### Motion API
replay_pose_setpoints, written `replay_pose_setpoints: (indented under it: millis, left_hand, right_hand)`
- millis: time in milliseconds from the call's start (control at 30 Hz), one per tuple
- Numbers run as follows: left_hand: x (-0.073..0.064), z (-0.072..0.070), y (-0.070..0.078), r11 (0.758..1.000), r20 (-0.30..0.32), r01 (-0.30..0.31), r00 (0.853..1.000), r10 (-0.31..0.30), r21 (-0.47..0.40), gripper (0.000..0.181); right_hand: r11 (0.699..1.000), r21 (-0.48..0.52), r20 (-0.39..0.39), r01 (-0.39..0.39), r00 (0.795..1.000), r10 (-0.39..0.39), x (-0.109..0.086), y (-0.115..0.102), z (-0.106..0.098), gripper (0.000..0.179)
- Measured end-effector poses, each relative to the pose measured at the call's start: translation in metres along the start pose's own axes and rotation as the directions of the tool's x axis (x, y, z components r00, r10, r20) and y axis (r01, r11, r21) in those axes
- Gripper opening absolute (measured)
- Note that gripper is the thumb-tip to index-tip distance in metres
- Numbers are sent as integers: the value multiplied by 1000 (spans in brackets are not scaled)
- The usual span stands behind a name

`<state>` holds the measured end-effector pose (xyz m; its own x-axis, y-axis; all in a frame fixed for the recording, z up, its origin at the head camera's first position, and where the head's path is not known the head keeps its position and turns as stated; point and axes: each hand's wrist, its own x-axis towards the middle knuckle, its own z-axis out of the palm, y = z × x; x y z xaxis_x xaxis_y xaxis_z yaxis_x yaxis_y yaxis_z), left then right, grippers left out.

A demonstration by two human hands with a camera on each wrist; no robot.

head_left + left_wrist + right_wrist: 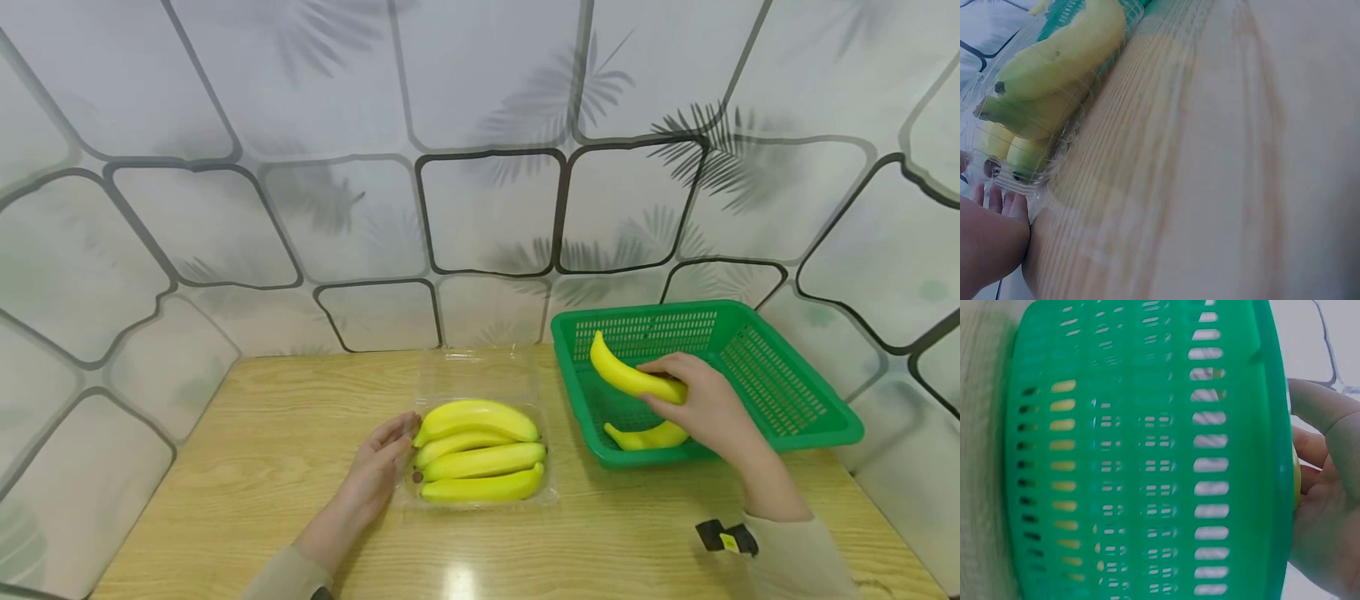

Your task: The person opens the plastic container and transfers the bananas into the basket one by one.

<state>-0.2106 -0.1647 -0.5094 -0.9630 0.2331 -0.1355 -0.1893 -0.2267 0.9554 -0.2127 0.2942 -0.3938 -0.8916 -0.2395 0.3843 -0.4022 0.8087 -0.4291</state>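
Observation:
My right hand [705, 408] grips a yellow banana [626, 372] by its near end, holding it over the green plastic basket [821, 437]. Under it, another banana [645, 437] lies in the basket, partly hidden by that hand. A clear plastic box [551, 492] with its lid [480, 375] folded back stands on the table and holds several bananas [483, 460] side by side. With fairly straight fingers, my left hand [371, 467] touches the left side of the box. In the left wrist view, the fingertips [1007, 203] are right at the box's end wall.
The basket's slotted side [1147, 475] fills most of the right wrist view. Below both hands is a light wood-grain table [300, 417]. A patterned wall covering [487, 217] closes in the back and both sides.

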Motion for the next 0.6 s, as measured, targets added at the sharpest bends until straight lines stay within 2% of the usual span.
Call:
replay_pose_setpoints:
  millis: [400, 600]
  left_hand:
    - [0, 1, 0, 1000, -22, -2, 1000, 2, -6, 64]
    - [0, 1, 0, 1000, -13, -3, 1000, 3, 1, 64]
  right_hand:
    - [997, -35, 81, -68, 994, 71, -11, 20, -3, 35]
    - [995, -56, 111, -86, 990, 92, -15, 28, -6, 33]
